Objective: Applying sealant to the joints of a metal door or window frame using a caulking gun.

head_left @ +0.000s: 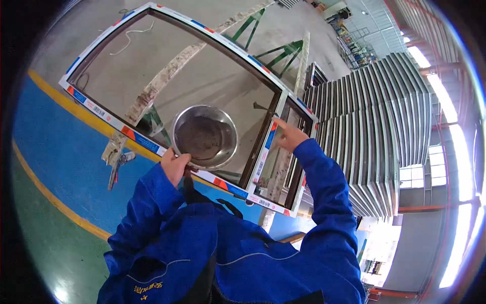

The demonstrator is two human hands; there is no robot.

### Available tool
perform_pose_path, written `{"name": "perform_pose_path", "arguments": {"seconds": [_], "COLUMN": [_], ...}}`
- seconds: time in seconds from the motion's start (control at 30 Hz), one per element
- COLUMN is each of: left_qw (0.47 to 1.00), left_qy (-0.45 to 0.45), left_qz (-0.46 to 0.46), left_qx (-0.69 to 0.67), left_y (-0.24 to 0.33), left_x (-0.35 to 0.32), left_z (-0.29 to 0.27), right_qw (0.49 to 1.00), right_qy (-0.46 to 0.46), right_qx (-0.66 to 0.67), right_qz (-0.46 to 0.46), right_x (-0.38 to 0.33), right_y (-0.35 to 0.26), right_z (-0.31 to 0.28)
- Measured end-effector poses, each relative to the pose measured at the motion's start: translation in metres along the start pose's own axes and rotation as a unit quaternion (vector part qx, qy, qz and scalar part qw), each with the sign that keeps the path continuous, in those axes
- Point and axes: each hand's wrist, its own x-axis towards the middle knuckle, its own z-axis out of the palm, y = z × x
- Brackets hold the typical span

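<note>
My left hand (175, 166) grips the near rim of a round, shiny metal bowl (232, 133), thumb over the edge. Dark grey-brown material (201, 138) coats or fills the bottom of the bowl. My right hand (292, 136) is closed around a thin hand tool (264, 108) with a dark, bent tip, its exact kind unclear. The tool lies over the crossbar of a large window frame (267, 145), whose dark profiles carry white film with blue and red print. The bowl is over the frame's larger opening, close to its near side.
The frame rests on stained beams (167, 78) carried by green trestles (283, 53). Many long profiles or frames stand in a large stack (364, 126) to the right. A blue floor lane (66, 137) with yellow edges runs at left. A white cord (129, 39) shows through the frame.
</note>
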Motion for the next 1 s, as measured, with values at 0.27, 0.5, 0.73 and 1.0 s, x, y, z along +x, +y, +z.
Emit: {"name": "perform_pose_path", "arguments": {"seconds": [0.27, 0.5, 0.73, 1.0], "left_qw": [0.997, 0.991, 0.989, 0.983], "left_qy": [0.080, 0.125, 0.132, 0.149], "left_qz": [0.013, -0.035, -0.029, -0.044], "left_qx": [0.008, -0.026, -0.063, -0.101], "left_y": [0.004, 0.000, -0.014, -0.017], "left_x": [0.006, 0.029, 0.060, 0.083], "left_z": [0.013, 0.038, 0.039, 0.029], "right_qw": [0.954, 0.927, 0.912, 0.879], "right_qy": [-0.051, -0.079, -0.073, -0.093], "right_qx": [-0.181, -0.250, -0.283, -0.319], "right_qz": [0.232, 0.269, 0.287, 0.341], "right_x": [0.123, 0.251, 0.312, 0.318], "right_y": [0.125, 0.238, 0.279, 0.258], "right_z": [0.032, 0.067, 0.090, 0.080]}}
